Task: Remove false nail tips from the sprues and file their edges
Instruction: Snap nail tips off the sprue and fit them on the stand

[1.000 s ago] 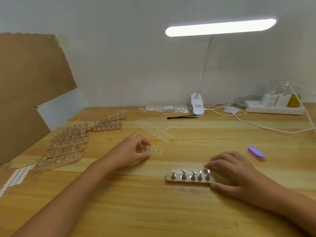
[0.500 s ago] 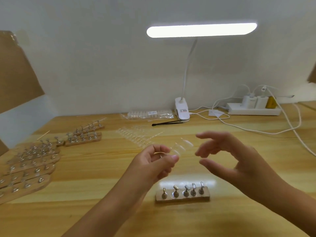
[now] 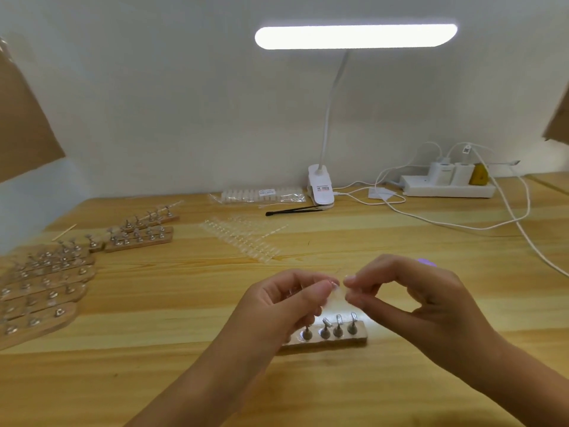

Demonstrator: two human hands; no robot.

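The left hand [image 3: 286,303] and the right hand [image 3: 415,303] meet fingertip to fingertip. Each pinches one end of a short clear sprue strip [image 3: 337,292], held just above the wooden peg stand [image 3: 360,336]. The strip shows only faintly, so its tips cannot be counted. It looks featherlight, thin and springy, probably slick and apt to snap or flick away. A pinch close to the joint, on a tip's sides, seems wisest. More clear sprues [image 3: 243,238] lie on the worktop [image 3: 123,365] beyond the hands, and a purple file [image 3: 428,262] peeks out behind the right one.
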